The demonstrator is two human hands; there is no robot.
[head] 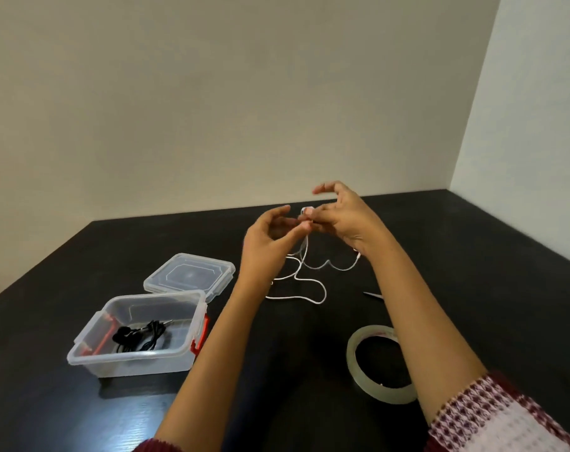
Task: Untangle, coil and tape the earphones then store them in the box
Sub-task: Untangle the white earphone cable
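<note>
White earphones (pixel 305 282) hang from my two raised hands, the cord trailing in loose loops onto the black table (pixel 309 353). My left hand (pixel 270 236) pinches the cord near its top with curled fingers. My right hand (pixel 342 213) pinches an earbud end just beside it, with thumb and forefinger spread above. A clear plastic box (pixel 137 334) with red latches stands open at the left and holds black earphones (pixel 140 336). A roll of clear tape (pixel 380 363) lies under my right forearm.
The box's clear lid (pixel 189 274) lies flat just behind the box. The tip of a pair of scissors (pixel 371 294) shows beside my right forearm. Walls bound the table at the back and right.
</note>
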